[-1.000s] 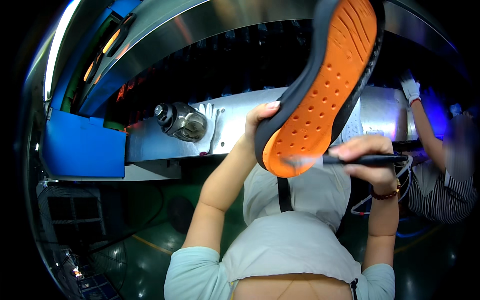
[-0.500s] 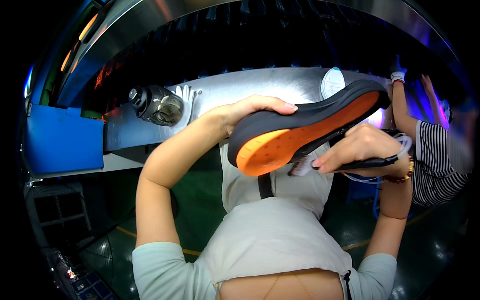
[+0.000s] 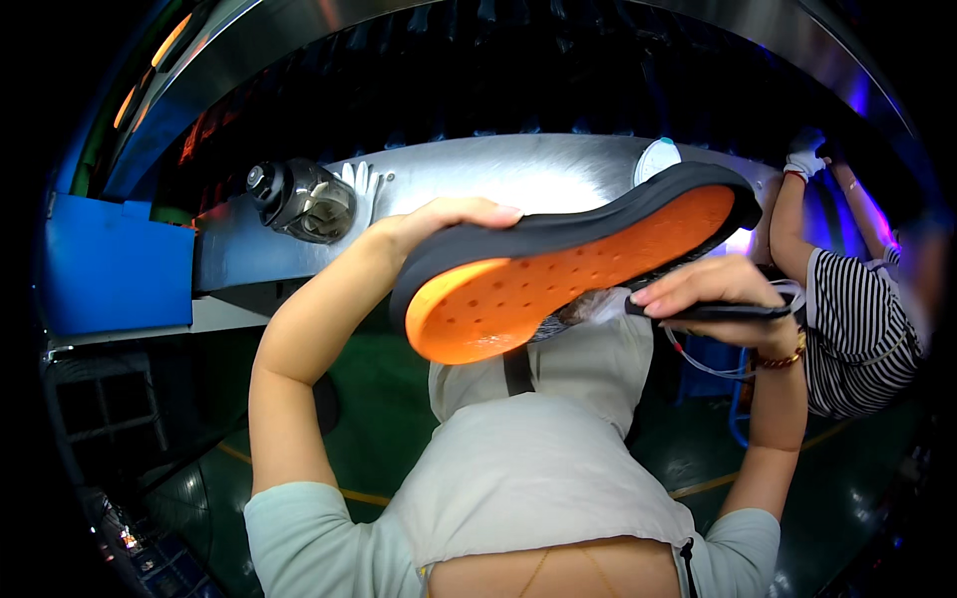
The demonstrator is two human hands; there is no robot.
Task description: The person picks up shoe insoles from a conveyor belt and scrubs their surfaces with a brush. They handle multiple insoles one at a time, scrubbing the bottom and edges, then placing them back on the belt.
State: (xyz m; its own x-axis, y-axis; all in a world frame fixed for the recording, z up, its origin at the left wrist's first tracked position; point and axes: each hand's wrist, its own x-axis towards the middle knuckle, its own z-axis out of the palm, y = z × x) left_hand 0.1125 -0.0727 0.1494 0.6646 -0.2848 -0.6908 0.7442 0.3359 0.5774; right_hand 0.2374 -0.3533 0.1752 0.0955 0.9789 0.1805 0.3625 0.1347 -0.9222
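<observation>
A large shoe sole [image 3: 588,259] with a black rim and a glossy, dimpled orange inner face is tilted toward me above my lap. My left hand [image 3: 461,213] grips its far edge near the wide left end, thumb on top and the other fingers hidden behind the sole. In my right hand [image 3: 716,281] is a brush [image 3: 598,306] with a black handle and pale ferrule, a clear thin tube running by the wrist. The dark bristle tips touch the sole's near edge around its narrow middle. A wet shine shows on the left end of the orange face.
Behind the sole lies a metal bench [image 3: 478,169] bearing a dark clear bottle [image 3: 321,204], a white glove [image 3: 363,189] and a round white-topped container [image 3: 655,162]. A blue box [image 3: 120,261] stands left. A co-worker in a striped top [image 3: 859,324] is close on the right.
The sole has shifted left and turned flatter, showing more of its orange face. The brush has moved slightly up and left, reaching the sole's near middle edge. The co-worker's gloved hand has moved.
</observation>
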